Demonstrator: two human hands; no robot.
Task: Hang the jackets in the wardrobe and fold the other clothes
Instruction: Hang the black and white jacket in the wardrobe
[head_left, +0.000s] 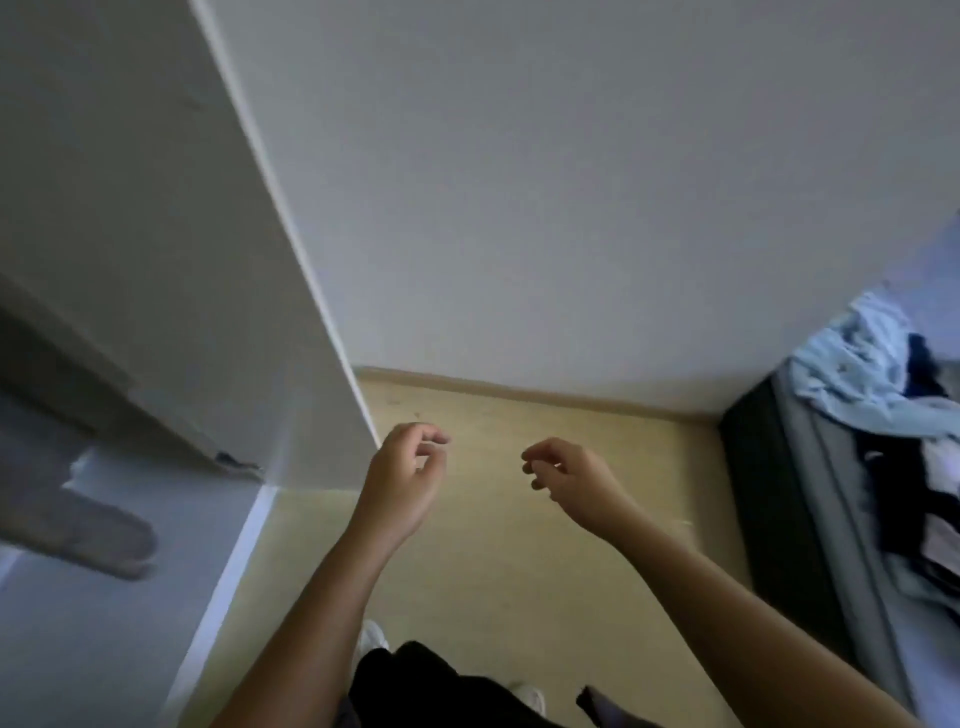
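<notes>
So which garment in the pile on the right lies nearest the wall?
The light blue garment, crumpled at the far end; the dark and white pieces lie closer to you.

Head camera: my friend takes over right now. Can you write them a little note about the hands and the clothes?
Left hand: fingers loosely curled, holding nothing.
Right hand: the same. Both hover over the floor between the wardrobe and the bed.
Clothes pile: crumpled on the bed, at the right.
Grey garment: at the wardrobe, too blurred to tell if it hangs.
Done: cannot tell.
Left: sort the pile, hang the jackets, fold the rest.
</notes>
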